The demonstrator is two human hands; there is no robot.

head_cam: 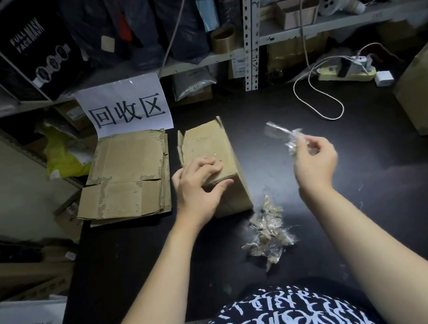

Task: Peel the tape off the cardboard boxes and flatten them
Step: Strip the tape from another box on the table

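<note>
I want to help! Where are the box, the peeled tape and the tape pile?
box point(204, 143): head view, top face.
peeled tape point(292, 142): head view, crumpled part.
tape pile point(269, 232): head view, its middle.

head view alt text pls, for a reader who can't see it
A person's left hand grips a small box on a black table while the right hand pinches a clear tape strip in the air beside it. A tape pile lies near the box, and flattened cardboard is stacked to its left.
</note>
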